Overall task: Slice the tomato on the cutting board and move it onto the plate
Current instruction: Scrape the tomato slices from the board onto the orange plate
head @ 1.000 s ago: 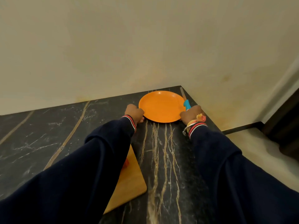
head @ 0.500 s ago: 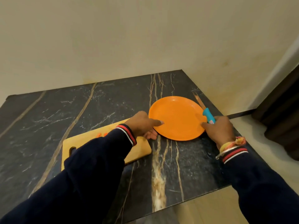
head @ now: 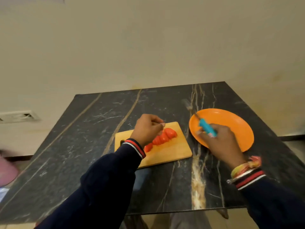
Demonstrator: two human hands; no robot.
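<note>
A sliced red tomato (head: pixel 163 138) lies in a row on the wooden cutting board (head: pixel 171 152) at the middle of the counter. My left hand (head: pixel 146 129) hovers over the left end of the slices with its fingers curled and nothing in them. The empty orange plate (head: pixel 234 124) sits just right of the board. My right hand (head: pixel 221 141) grips the blue handle of a knife (head: pixel 205 126) above the plate's left part, with the blurred blade pointing away to the upper left.
The dark marble counter (head: pixel 99 138) ends in a front edge near me and a right edge beside the plate. A beige wall rises behind it. A wall socket (head: pixel 19 115) shows at the left.
The plate has come nearer and now sits beside the board. My left hand left the plate's rim and moved over the tomato slices. My right hand with the knife moved over the plate.
</note>
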